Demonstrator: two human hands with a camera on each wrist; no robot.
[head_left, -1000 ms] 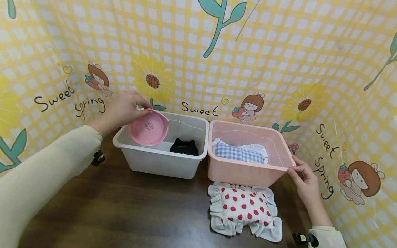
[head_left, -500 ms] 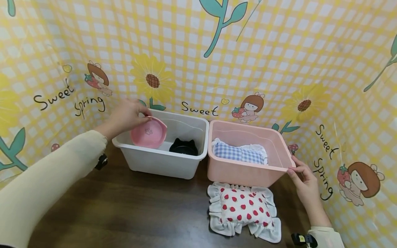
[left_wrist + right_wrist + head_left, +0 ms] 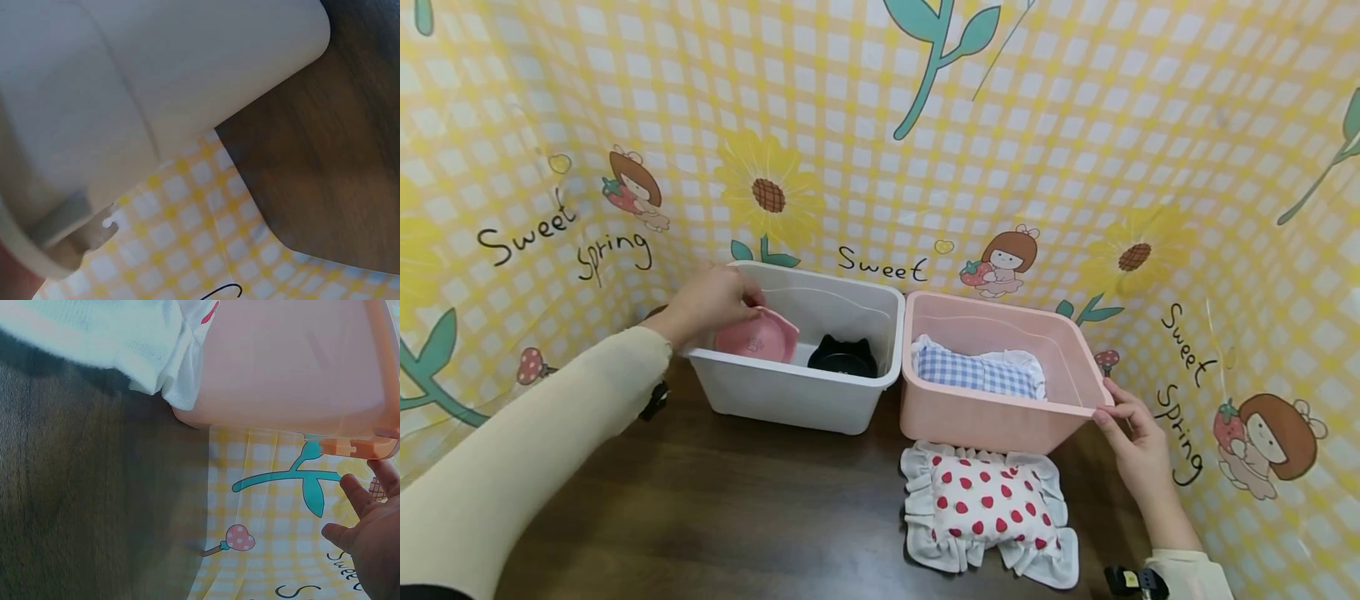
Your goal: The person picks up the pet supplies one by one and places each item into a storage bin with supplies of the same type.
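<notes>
My left hand point(image 3: 709, 304) pinches the upper edge of a pink bowl point(image 3: 758, 340) with a paw print, tilted inside the left part of the white bin point(image 3: 790, 393). To the bowl's right in that bin sits a black cat-eared bowl point(image 3: 842, 358). In the left wrist view the white bin's outer wall point(image 3: 156, 69) fills the upper left, and the bowl is hidden. My right hand point(image 3: 1141, 446) touches the right end of the pink bin's rim point(image 3: 1086, 410). Its fingers point(image 3: 359, 495) reach that rim from outside in the right wrist view.
A blue checked cushion point(image 3: 981, 371) lies inside the pink bin. In front of that bin, a ruffled strawberry-print cushion point(image 3: 992, 504) lies on the dark wooden table point(image 3: 737, 500). Yellow checked cloth point(image 3: 865, 183) rises behind the bins and along both sides.
My left hand has lowered the pink bowl deeper into the white bin. The right hand stays at the pink bin's rim.
</notes>
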